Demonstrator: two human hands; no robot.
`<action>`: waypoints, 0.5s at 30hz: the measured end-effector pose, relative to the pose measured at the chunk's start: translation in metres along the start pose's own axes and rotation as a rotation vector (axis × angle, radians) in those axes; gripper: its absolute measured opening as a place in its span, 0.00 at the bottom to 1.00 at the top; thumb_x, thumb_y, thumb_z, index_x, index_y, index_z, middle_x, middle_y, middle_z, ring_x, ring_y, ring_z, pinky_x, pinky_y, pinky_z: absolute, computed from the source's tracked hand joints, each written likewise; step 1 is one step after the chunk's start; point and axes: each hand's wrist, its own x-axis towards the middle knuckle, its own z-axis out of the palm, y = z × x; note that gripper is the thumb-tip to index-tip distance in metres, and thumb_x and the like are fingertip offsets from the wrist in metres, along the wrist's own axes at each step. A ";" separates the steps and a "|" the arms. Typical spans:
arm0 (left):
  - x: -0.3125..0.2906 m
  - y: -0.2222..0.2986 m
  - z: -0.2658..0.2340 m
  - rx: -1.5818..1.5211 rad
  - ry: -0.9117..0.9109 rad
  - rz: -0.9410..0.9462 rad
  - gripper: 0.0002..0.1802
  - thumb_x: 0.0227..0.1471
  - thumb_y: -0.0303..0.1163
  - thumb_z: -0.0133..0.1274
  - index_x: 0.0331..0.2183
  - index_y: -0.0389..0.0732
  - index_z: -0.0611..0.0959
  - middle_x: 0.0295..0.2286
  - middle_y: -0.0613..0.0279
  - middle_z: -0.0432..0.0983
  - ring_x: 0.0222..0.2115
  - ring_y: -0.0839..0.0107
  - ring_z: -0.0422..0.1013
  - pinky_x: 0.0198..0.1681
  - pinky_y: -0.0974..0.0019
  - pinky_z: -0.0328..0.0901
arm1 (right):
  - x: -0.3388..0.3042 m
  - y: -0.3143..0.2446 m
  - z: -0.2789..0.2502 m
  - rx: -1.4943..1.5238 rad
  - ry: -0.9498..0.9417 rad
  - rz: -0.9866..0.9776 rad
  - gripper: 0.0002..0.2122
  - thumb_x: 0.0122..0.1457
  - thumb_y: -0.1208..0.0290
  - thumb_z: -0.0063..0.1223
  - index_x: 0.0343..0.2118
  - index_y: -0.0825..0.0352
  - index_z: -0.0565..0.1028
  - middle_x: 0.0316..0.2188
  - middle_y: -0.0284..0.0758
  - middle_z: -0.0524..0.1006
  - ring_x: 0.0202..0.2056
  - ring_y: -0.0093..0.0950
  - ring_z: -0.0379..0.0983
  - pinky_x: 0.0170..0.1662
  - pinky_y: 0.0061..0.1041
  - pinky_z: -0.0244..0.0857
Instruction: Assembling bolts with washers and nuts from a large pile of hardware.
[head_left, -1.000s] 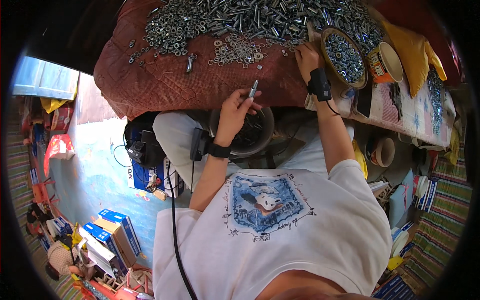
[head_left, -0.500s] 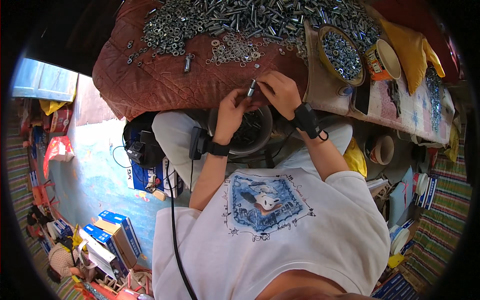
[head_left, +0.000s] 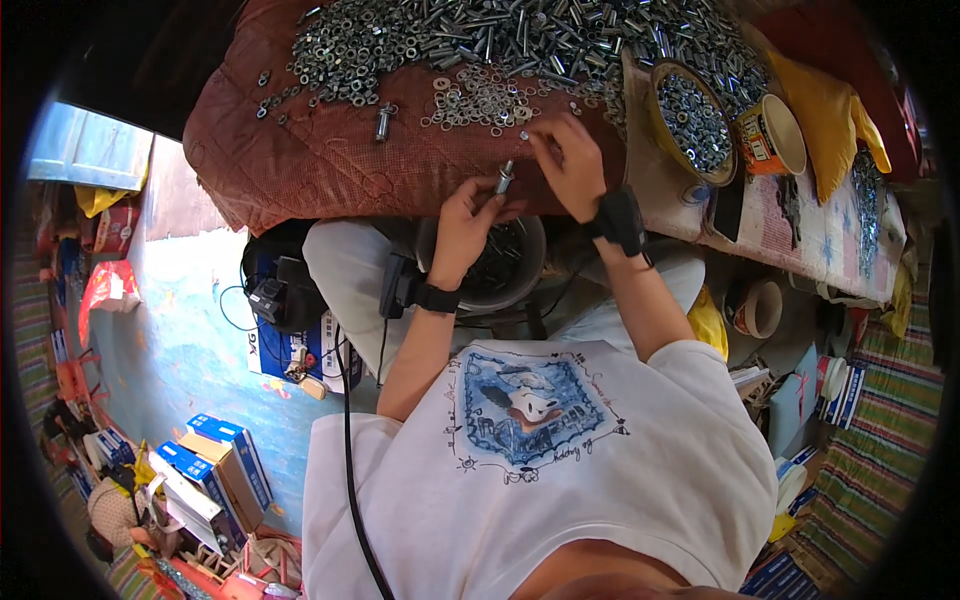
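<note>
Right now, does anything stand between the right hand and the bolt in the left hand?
Nothing visible: only a gap separates the right hand from the bolt in the left hand; red cover shows behind.

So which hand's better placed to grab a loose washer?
Probably the right hand: it's close to the loose washers, while the left hand is occupied holding a metal bolt.

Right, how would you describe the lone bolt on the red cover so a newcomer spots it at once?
Find the red quilted cover at the top. Below its heap of nuts, left of the pale washers, is the silvery bolt, sitting alone, apart from both.
</note>
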 end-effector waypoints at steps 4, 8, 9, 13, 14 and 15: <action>0.003 -0.003 -0.004 -0.018 -0.014 0.058 0.10 0.52 0.17 0.42 0.39 0.29 0.68 0.36 0.52 0.71 0.37 0.65 0.72 0.40 0.69 0.70 | 0.023 0.026 0.011 -0.278 -0.061 -0.004 0.07 0.44 0.74 0.56 0.30 0.64 0.75 0.29 0.36 0.69 0.35 0.37 0.64 0.39 0.33 0.59; 0.001 0.001 -0.007 -0.044 -0.019 0.061 0.09 0.52 0.17 0.42 0.38 0.29 0.68 0.38 0.50 0.71 0.37 0.64 0.72 0.40 0.68 0.69 | 0.028 0.031 0.017 -0.410 -0.177 -0.016 0.08 0.44 0.72 0.57 0.29 0.63 0.76 0.32 0.34 0.70 0.37 0.36 0.63 0.42 0.33 0.58; 0.001 0.001 -0.008 -0.053 -0.014 0.063 0.09 0.52 0.17 0.42 0.38 0.29 0.68 0.39 0.49 0.71 0.38 0.64 0.72 0.41 0.67 0.69 | 0.028 0.033 0.017 -0.408 -0.178 -0.018 0.08 0.44 0.72 0.57 0.29 0.63 0.76 0.32 0.34 0.70 0.37 0.36 0.63 0.42 0.33 0.58; 0.002 0.003 -0.009 -0.053 0.005 0.061 0.09 0.52 0.17 0.42 0.38 0.29 0.68 0.39 0.49 0.71 0.37 0.64 0.72 0.41 0.68 0.69 | 0.022 0.038 0.015 -0.359 -0.137 -0.029 0.07 0.42 0.71 0.58 0.27 0.61 0.77 0.31 0.33 0.70 0.37 0.35 0.63 0.41 0.34 0.59; 0.001 0.003 -0.008 -0.053 0.003 0.060 0.09 0.52 0.17 0.42 0.38 0.29 0.68 0.39 0.49 0.71 0.37 0.64 0.72 0.41 0.68 0.69 | 0.020 0.038 0.014 -0.362 -0.138 -0.038 0.06 0.42 0.71 0.57 0.27 0.61 0.77 0.30 0.32 0.70 0.37 0.35 0.63 0.41 0.34 0.59; 0.001 0.004 -0.007 -0.048 0.015 0.051 0.10 0.52 0.18 0.42 0.39 0.29 0.67 0.39 0.49 0.71 0.37 0.64 0.72 0.40 0.68 0.69 | 0.020 0.038 0.013 -0.365 -0.136 -0.038 0.06 0.42 0.71 0.57 0.27 0.61 0.77 0.30 0.32 0.70 0.37 0.35 0.63 0.41 0.34 0.59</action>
